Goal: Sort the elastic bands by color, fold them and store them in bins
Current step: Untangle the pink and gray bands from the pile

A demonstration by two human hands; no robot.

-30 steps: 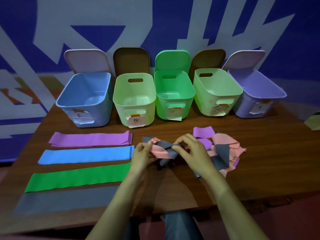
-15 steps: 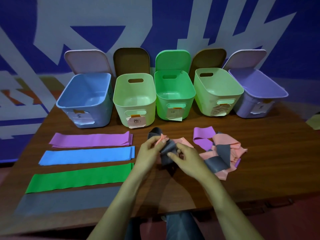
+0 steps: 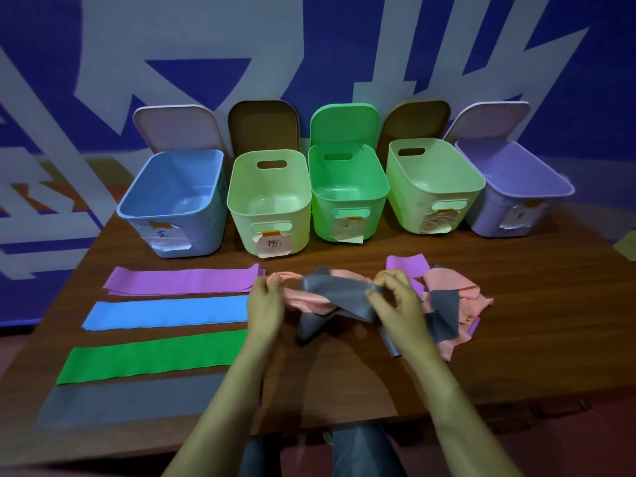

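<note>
1. Leftward, my left hand [image 3: 265,306] pinched the pink band [image 3: 311,300] by its end.
2. At its 3 o'clock, my right hand [image 3: 399,304] pinched the gray band [image 3: 339,293] crossing that pink one.
3. Beyond, toward 3 o'clock, lay the unsorted pile [image 3: 457,294].

Brown wooden tabletop [image 3: 516,339], contents:
- 12 o'clock edge, a row running 10 to 2 o'clock: blue plastic bin [image 3: 179,201], pale green plastic bin [image 3: 270,201], bright green plastic bin [image 3: 347,191], second pale green plastic bin [image 3: 433,184], lilac plastic bin [image 3: 516,194]. A lid [image 3: 263,127] stands behind each.
- 9 o'clock, lying parallel, far to near: purple elastic band [image 3: 182,280], blue elastic band [image 3: 168,313], green elastic band [image 3: 151,356], grey elastic band [image 3: 127,401].
- Centre: twisted pink and grey bands [image 3: 330,297], between left hand [image 3: 265,308] and right hand [image 3: 399,304].
- 3 o'clock, just behind the right hand: loose heap of bands [image 3: 454,294].
</note>
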